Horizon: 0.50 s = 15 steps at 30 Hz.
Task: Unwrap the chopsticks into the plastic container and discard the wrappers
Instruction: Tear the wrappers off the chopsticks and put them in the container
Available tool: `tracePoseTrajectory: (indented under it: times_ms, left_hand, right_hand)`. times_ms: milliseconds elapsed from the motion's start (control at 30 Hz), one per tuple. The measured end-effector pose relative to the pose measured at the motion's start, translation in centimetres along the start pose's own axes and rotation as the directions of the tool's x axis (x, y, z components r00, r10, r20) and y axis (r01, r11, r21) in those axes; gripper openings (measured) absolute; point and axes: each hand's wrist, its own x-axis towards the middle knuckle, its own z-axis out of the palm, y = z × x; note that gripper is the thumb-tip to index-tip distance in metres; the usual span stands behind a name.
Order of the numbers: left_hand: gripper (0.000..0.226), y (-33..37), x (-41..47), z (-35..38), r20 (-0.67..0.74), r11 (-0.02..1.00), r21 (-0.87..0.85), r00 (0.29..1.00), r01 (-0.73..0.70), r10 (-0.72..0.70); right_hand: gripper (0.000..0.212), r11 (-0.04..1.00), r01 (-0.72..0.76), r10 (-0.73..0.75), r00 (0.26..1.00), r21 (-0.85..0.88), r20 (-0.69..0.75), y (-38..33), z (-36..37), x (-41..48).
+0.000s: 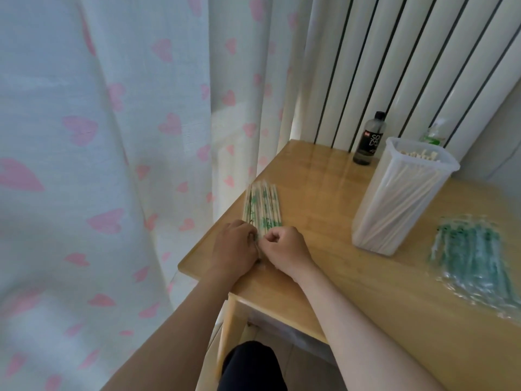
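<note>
Chopsticks [262,207] wrapped, green-printed (fanned on table [324,190]) | left hand [235,246], right hand [284,248] curled, pinching near ends

The near ends of the wrapped chopsticks [262,206] are covered by the left hand [234,246] and the right hand [284,246], fingertips tucked out of sight. The wrappers [473,255] are smeared to a green blur and clipped by the right edge. A bottle [431,136] is largely masked by the plastic container [394,207].
</note>
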Motion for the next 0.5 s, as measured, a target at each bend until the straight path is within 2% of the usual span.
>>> tracePoseTrajectory:
  times_ms: [133, 300, 400, 500]
  left_hand:
    - [0.028, -0.2, 0.0, -0.4, -0.027, 0.997, -0.081, 0.999, 0.017, -0.019]
    - [0.030, -0.3, 0.0, -0.3, -0.031, 0.992, -0.123, 0.999, 0.039, -0.043]
    - [0.030, -0.4, 0.0, -0.4, -0.022, 0.990, -0.126, 0.997, 0.066, -0.069]
    - [0.028, -0.2, -0.1, -0.6, -0.023, 0.989, -0.136, 0.997, 0.067, -0.070]
  right_hand:
    - [0.030, 0.989, 0.025, -0.029, 0.999, -0.147, -0.031, 0.1, 0.3, -0.3]
    - [0.029, 0.940, -0.006, 0.023, 0.999, -0.342, 0.046, -0.9, 0.5, -0.4]
    - [0.030, 0.939, -0.038, 0.076, 0.992, -0.343, 0.100, -1.3, 0.3, -0.1]
    - [0.025, 0.962, -0.075, 0.112, 0.985, -0.263, 0.128, -1.3, 0.1, 0.0]
